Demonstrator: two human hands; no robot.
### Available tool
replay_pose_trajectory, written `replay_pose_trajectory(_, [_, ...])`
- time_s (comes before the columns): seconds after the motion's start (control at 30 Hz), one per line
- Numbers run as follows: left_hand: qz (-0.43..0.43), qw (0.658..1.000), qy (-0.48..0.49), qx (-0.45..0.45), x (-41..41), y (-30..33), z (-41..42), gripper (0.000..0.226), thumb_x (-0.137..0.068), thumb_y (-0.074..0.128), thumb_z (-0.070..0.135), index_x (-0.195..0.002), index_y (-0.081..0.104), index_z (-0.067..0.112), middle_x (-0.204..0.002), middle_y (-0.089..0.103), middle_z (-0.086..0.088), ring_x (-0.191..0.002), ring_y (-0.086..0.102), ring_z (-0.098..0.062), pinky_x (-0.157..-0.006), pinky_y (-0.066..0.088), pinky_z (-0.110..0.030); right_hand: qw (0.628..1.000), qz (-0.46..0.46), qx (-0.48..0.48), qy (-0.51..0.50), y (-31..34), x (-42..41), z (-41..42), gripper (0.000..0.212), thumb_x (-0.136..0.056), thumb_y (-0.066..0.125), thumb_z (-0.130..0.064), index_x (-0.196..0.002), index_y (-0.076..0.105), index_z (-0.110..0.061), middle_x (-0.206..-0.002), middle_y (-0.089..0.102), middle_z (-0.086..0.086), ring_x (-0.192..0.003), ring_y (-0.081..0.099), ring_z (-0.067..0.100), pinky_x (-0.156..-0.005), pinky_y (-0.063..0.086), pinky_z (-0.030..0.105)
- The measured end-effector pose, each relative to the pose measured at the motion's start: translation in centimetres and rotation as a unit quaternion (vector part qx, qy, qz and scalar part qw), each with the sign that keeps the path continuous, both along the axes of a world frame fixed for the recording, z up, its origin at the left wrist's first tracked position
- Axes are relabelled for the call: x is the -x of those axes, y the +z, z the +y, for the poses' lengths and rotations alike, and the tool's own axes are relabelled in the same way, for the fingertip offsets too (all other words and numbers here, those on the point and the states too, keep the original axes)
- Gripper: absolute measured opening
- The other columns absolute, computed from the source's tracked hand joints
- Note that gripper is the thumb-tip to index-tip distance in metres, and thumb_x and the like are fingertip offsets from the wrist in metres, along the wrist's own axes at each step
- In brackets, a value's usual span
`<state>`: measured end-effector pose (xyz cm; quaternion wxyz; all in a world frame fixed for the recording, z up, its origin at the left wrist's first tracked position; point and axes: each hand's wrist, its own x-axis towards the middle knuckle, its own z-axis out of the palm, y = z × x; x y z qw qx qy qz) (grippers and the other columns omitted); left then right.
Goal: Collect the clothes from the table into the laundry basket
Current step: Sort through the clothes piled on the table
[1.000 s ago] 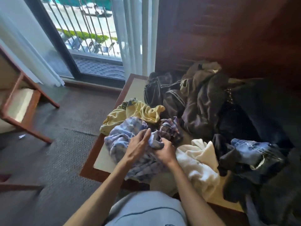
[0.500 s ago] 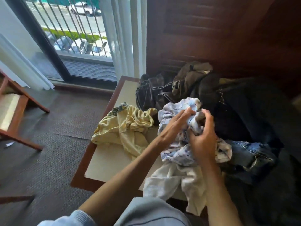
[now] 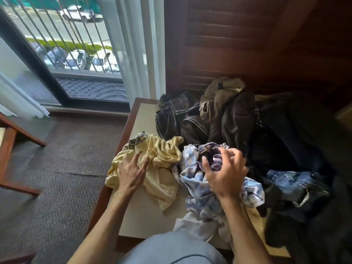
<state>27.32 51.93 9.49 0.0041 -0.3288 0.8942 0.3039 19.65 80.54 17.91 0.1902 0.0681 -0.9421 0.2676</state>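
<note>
Progress check: early stage, nearly everything left. Clothes all sit on the table [image 3: 144, 216]; no laundry basket in view, so can't tell if anything has gone in.

Right hand [image 3: 224, 174], centre-right of frame, fingers curled into a bunched blue-white plaid shirt [image 3: 196, 180], clamped on it. Left hand [image 3: 132, 173], centre, lies on a crumpled yellow shirt [image 3: 162, 159] with fingers spread and straight; touching, not gripping.

A white garment [image 3: 198, 225] hangs off the near table edge under the plaid one.

Farther out: blue jeans [image 3: 291, 181] at right, a dark striped garment [image 3: 171, 115] and an olive-brown jacket [image 3: 222, 94] toward upper centre, black clothing [image 3: 276, 141] heaped between them and the jeans.

Judgement: at least seven pieces to move. Likely next: gather plaid plus yellow as one load.

Surroundings: carpet [image 3: 62, 168] at left, balcony door [image 3: 62, 54] upper left, white curtain [image 3: 139, 44], wooden louvred panel [image 3: 238, 35] at top.
</note>
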Motion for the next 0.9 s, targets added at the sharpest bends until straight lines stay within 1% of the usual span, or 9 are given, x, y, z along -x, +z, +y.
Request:
replay_pose_trajectory(0.07, [-0.033, 0.999, 0.017, -0.015, 1.8, 0.3, -0.9, 0.080, -0.084, 0.025, 0.085, -0.156, 0.014, 0.052, -0.166, -0.001, -0.022, -0.150, 0.006, -0.050, -0.118, 0.011, -0.069, 0.996, -0.080, -0.027, -0.027, -2.1, 0.5, -1.0, 0.085, -0.074, 0.053, -0.084, -0.141, 0.051, -0.032, -0.150, 0.038, 0.016, -0.134, 0.039, 0.038, -0.101, 0.038, 0.057])
replay_pose_trajectory(0.13, [-0.059, 0.995, 0.046, -0.060, 4.0, 0.4, -1.5, 0.096, -0.072, 0.018, 0.096, -0.155, -0.004, 0.053, -0.164, -0.020, -0.022, -0.150, -0.011, -0.053, -0.116, -0.001, -0.070, 0.983, -0.173, -0.068, 0.001, -4.8, 0.4, -2.2, 0.101, -0.068, 0.041, -0.097, -0.153, 0.029, -0.045, -0.165, 0.009, 0.017, -0.152, 0.009, 0.040, -0.114, 0.021, 0.066])
replay_pose_trajectory(0.2, [-0.097, 0.988, 0.064, -0.099, 6.1, -0.1, -1.5, 0.104, -0.063, 0.018, 0.102, -0.152, -0.012, 0.056, -0.163, -0.026, -0.020, -0.148, -0.015, -0.054, -0.115, -0.003, -0.071, 0.963, -0.231, -0.133, 0.047, -7.2, -0.2, -3.3, 0.105, -0.064, 0.030, -0.103, -0.154, 0.013, -0.053, -0.168, -0.011, 0.013, -0.153, -0.014, 0.040, -0.117, 0.008, 0.070])
replay_pose_trajectory(0.27, [-0.139, 0.987, 0.037, -0.077, 7.3, -1.2, -0.4, 0.100, -0.068, 0.029, 0.100, -0.151, -0.010, 0.059, -0.165, -0.023, -0.016, -0.148, -0.015, -0.055, -0.113, 0.000, -0.075, 0.948, -0.253, -0.180, 0.076, -8.7, -0.8, -3.9, 0.101, -0.064, 0.026, -0.103, -0.153, 0.014, -0.055, -0.167, -0.017, 0.010, -0.150, -0.025, 0.039, -0.116, -0.001, 0.071])
replay_pose_trajectory(0.4, [-0.130, 0.990, -0.029, 0.047, 8.4, -2.7, 1.7, 0.093, -0.076, 0.057, 0.082, -0.155, 0.020, 0.052, -0.164, 0.013, -0.018, -0.142, 0.024, -0.051, -0.111, 0.028, -0.064, 0.955, -0.229, -0.178, 0.064, -10.3, 0.0, -3.8, 0.093, -0.069, 0.033, -0.097, -0.146, 0.045, -0.045, -0.167, 0.014, 0.013, -0.153, 0.001, 0.041, -0.112, 0.012, 0.072])
replay_pose_trajectory(0.53, [0.001, 0.997, -0.080, 0.015, 9.0, -3.0, 1.4, 0.076, -0.080, 0.078, 0.047, -0.146, 0.042, 0.042, -0.133, 0.044, -0.019, -0.109, 0.053, -0.040, -0.086, 0.053, -0.047, 0.961, -0.209, -0.169, 0.064, -11.6, 1.0, -4.5, 0.087, -0.070, 0.047, -0.087, -0.141, 0.055, -0.038, -0.164, 0.025, 0.014, -0.152, 0.011, 0.042, -0.113, 0.018, 0.070])
replay_pose_trajectory(0.7, [0.133, 0.977, -0.117, 0.116, 8.5, 0.3, 0.2, 0.095, -0.074, 0.081, 0.013, -0.151, 0.031, 0.037, -0.134, 0.043, -0.019, -0.105, 0.048, -0.037, -0.073, 0.052, -0.048, 0.962, -0.197, -0.179, 0.057, -11.9, 1.2, -4.4, 0.081, -0.075, 0.054, -0.082, -0.143, 0.051, -0.039, -0.164, 0.025, 0.014, -0.151, 0.015, 0.044, -0.108, 0.029, 0.068])
replay_pose_trajectory(0.8, [0.170, 0.953, -0.143, 0.208, 6.0, 0.3, 1.1, 0.101, -0.072, 0.078, 0.008, -0.156, 0.027, 0.030, -0.145, 0.041, -0.018, -0.119, 0.044, -0.040, -0.087, 0.046, -0.054, 0.965, -0.189, -0.177, 0.048, -12.0, 0.9, -4.5, 0.077, -0.077, 0.056, -0.080, -0.143, 0.049, -0.041, -0.163, 0.028, 0.014, -0.151, 0.018, 0.043, -0.107, 0.032, 0.066])
replay_pose_trajectory(0.9, [0.119, 0.928, -0.279, 0.215, 1.8, -2.0, 3.7, 0.098, -0.084, 0.071, 0.027, -0.161, 0.012, 0.034, -0.159, 0.033, -0.015, -0.143, 0.031, -0.046, -0.107, 0.035, -0.065, 0.965, -0.208, -0.147, 0.067, -12.0, 0.8, -4.5, 0.080, -0.076, 0.055, -0.079, -0.144, 0.048, -0.039, -0.164, 0.027, 0.014, -0.152, 0.013, 0.042, -0.108, 0.030, 0.068])
